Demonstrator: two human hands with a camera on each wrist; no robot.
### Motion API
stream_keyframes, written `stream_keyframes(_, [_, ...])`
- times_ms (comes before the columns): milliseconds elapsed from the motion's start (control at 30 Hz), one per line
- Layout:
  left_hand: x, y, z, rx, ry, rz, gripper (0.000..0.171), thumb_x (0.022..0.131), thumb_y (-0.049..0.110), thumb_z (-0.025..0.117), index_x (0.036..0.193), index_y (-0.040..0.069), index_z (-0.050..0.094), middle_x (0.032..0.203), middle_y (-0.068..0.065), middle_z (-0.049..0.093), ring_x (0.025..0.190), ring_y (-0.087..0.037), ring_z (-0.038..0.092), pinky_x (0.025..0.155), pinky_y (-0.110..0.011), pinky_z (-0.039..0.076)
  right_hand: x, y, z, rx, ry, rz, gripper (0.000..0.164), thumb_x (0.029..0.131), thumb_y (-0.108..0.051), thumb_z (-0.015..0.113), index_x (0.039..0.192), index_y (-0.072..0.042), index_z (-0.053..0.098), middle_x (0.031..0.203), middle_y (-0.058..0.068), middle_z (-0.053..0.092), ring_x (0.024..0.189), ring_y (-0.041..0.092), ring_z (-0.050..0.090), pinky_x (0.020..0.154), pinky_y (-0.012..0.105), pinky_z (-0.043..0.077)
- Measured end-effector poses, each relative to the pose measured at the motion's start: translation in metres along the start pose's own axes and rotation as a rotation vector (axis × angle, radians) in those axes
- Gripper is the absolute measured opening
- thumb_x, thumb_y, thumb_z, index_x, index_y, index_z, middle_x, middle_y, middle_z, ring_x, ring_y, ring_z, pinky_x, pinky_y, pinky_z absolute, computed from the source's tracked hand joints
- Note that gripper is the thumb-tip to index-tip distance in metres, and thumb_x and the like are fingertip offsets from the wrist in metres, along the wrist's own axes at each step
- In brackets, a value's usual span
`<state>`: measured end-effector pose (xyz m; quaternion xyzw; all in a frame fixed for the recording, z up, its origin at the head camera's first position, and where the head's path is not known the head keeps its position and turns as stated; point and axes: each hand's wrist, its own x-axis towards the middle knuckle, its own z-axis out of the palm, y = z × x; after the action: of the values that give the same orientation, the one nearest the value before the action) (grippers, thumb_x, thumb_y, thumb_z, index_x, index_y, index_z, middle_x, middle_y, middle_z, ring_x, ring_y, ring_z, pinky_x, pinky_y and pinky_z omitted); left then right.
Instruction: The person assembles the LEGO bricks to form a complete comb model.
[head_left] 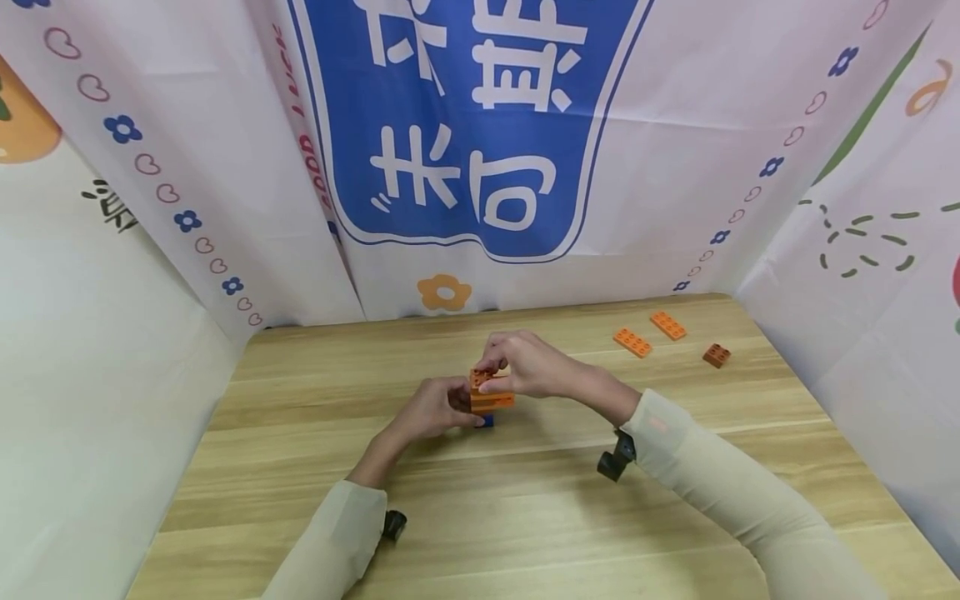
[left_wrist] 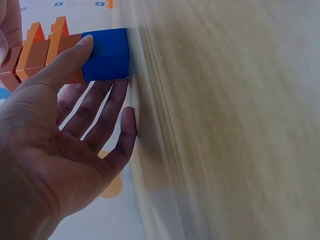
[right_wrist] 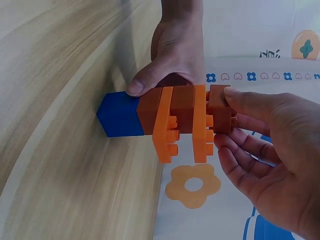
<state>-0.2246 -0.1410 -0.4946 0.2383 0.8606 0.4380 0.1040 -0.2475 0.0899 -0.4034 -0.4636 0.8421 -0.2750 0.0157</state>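
A tower of toy building bricks stands on the table, held between both hands. Its base is a blue brick (right_wrist: 120, 117). Above that come a brown brick (right_wrist: 148, 112), an orange flat brick (right_wrist: 162, 135), another brown brick (right_wrist: 182, 107) and a second orange flat brick (right_wrist: 200, 125). Both orange pieces jut out to one side, studs showing. My left hand (head_left: 435, 408) grips the tower low down, thumb on the blue brick and fingers behind. At the top, my right hand (head_left: 536, 367) pinches a brown brick (right_wrist: 220, 105); a narrow gap with studs shows beneath it.
Toward the table's back right lie two loose orange flat bricks (head_left: 632, 342) and a small brown brick (head_left: 717, 355). Printed white cloth (head_left: 300, 283) hangs behind the wooden table (head_left: 525, 517) and along both sides.
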Motion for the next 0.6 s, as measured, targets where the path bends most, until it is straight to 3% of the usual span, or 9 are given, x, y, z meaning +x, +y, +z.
stream_keyframes(367, [0.0015, -0.0004, -0.0009, 0.014, 0.003, 0.004, 0.023, 0.084, 0.015, 0.092, 0.095, 0.012, 0.072, 0.09, 0.002, 0.075, 0.08, -0.011, 0.068, 0.072, -0.026, 0.057, 0.0021, -0.0009, -0.0007, -0.004, -0.023, 0.037, 0.026, 0.09, -0.02, 0.088, 0.112, -0.007, 0.083, 0.097, -0.001, 0.072, 0.09, 0.01, 0.069, 0.08, 0.022, 0.055])
stream_keyframes(600, [0.0012, -0.0008, -0.0008, 0.013, -0.005, 0.0, 0.022, 0.085, 0.015, 0.092, 0.095, 0.011, 0.072, 0.091, 0.0, 0.075, 0.08, -0.011, 0.068, 0.072, -0.026, 0.057, 0.0019, -0.0017, -0.0001, 0.006, -0.022, 0.043, 0.027, 0.09, -0.019, 0.088, 0.112, -0.006, 0.083, 0.097, 0.001, 0.072, 0.09, 0.013, 0.069, 0.081, 0.033, 0.06])
